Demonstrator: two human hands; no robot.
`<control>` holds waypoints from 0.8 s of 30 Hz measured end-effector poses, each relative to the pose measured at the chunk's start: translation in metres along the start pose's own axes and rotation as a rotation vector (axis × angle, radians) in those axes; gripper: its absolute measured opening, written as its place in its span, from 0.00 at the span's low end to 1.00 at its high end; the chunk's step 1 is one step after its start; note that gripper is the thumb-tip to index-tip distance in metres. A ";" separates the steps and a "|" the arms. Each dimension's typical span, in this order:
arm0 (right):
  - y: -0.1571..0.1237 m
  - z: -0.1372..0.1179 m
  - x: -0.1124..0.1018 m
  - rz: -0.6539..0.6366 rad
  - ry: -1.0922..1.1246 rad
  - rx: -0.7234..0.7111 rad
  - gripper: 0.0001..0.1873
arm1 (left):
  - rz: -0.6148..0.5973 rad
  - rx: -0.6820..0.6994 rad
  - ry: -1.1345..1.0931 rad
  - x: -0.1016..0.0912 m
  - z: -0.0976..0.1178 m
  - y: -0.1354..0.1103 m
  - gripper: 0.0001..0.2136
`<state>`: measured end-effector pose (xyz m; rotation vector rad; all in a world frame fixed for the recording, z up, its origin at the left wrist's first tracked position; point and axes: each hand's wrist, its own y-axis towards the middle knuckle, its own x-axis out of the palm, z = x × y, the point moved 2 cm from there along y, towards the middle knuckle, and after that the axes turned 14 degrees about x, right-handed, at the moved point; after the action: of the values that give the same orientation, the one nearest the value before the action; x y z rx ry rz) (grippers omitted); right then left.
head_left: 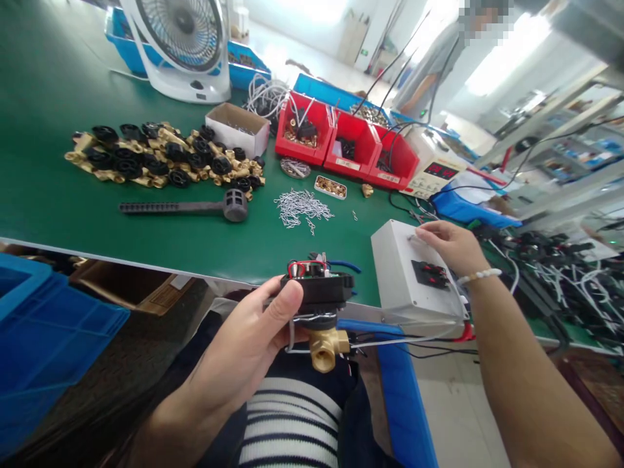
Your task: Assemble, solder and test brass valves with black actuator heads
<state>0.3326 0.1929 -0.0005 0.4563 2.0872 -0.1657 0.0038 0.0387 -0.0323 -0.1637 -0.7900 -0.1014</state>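
Observation:
My left hand (263, 318) is wrapped round a brass valve with a black actuator (319, 292), held just off the table's front edge. Red wires and a circuit board show in the actuator's open top, and the brass body (324, 351) points down with its threaded port towards me. My right hand (451, 244) reaches to a white control box (397, 273) on the table. Its thumb and fingers are pinched at a small toggle switch (412, 238) on the box's top. A black panel with red-lit parts (431, 274) is set into the same face.
A pile of brass valve bodies with black caps (166, 156), a black mallet (185, 207) and metal clips (302, 208) lie on the green table (195, 244). Behind are red bins (305, 127), a power supply (433, 166) and a fan (182, 39). A person (433, 58) stands beyond.

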 end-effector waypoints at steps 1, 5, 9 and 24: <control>0.003 0.006 0.005 -0.025 0.005 0.002 0.08 | -0.007 0.001 -0.015 0.000 -0.001 0.000 0.21; 0.003 0.018 0.016 -0.035 0.057 0.011 0.13 | -0.006 -0.011 -0.076 0.001 -0.003 0.001 0.19; 0.008 0.021 0.017 -0.046 0.091 0.011 0.15 | 0.073 0.025 -0.186 0.003 -0.002 0.004 0.12; 0.020 0.030 0.020 -0.055 0.156 -0.016 0.28 | 0.122 -0.153 -0.328 0.009 0.001 0.002 0.28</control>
<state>0.3541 0.2074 -0.0323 0.4136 2.2543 -0.1500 0.0096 0.0409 -0.0251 -0.3795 -1.0974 -0.0192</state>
